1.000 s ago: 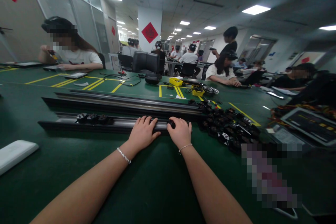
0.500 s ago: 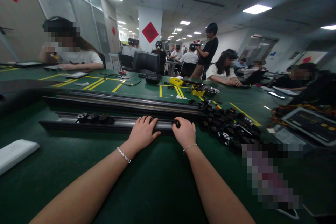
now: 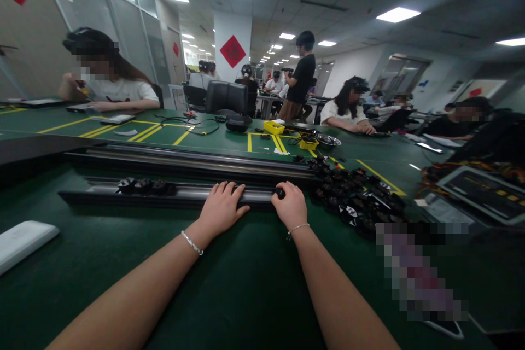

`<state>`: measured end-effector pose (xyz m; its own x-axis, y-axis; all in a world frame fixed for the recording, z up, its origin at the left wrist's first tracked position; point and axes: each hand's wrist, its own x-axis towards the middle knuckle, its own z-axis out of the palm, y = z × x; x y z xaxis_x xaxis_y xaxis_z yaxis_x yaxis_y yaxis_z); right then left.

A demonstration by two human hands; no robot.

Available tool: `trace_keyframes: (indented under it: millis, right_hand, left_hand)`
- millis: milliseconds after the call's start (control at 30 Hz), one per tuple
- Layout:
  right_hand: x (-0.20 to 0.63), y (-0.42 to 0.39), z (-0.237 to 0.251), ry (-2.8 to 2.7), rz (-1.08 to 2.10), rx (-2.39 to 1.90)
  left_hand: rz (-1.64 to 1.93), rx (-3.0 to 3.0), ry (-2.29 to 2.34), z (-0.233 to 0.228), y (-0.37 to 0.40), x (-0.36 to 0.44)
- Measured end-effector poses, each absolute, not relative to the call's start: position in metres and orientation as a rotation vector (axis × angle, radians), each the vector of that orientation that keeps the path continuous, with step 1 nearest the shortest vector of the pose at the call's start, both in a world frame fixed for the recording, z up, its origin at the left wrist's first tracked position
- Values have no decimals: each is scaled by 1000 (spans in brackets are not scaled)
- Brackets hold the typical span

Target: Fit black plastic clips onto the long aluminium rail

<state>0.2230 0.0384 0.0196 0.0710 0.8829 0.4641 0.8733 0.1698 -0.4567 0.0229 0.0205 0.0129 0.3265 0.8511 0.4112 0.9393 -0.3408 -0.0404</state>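
At centre frame, on the green table (image 3: 246,284), the left hand (image 3: 221,209) lies flat on the long black rail (image 3: 184,194), fingers spread and pressing it down. Just right, the right hand (image 3: 292,205) curls around a small black part (image 3: 280,193) at the rail's channel; its fingertips are hidden. The step in hand looks like seating that part in the rail, which calls for a steady brace and careful alignment.

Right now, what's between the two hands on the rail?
In the head view, only a bare stretch of the near rail lies between the left hand and right hand.
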Motion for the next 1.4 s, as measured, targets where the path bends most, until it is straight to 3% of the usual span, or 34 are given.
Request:
trace_keyframes:
  millis: [167,1033,1400]
  right_hand:
    - [230,37,22,-1696,142,-1711]
    - [247,42,19,-1543,132,-1838]
    - [314,43,22,-1300,-225,-1853]
  left_hand:
    - [-480,-2328,-1612,13,20,23]
    - [-466,-2334,-1596,12,22,21]
    - [-495,-2340,-1605,11,22,19]
